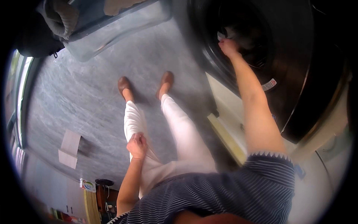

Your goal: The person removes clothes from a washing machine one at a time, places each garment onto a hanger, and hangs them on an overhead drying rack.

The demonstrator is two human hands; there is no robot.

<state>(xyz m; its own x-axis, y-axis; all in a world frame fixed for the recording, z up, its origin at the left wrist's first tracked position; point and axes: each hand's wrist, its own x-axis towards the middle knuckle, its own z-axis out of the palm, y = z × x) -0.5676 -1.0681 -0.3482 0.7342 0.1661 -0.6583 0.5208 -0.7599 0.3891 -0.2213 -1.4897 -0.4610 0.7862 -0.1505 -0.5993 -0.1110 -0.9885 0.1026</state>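
Observation:
My right hand reaches into the round dark opening of a front-loading machine, which looks like a washer or dryer. Its fingers are closed at a small whitish piece, too blurred to name. Just past the fingers, pale greyish fabric shows dimly in the drum. My left hand is held in front of my white trouser leg, fingers curled closed. Whether it grips anything is hidden.
A clear plastic tub stands on the grey floor, with a grey fabric item at its edge. A folded board lies at left. An open pale panel juts out below the machine.

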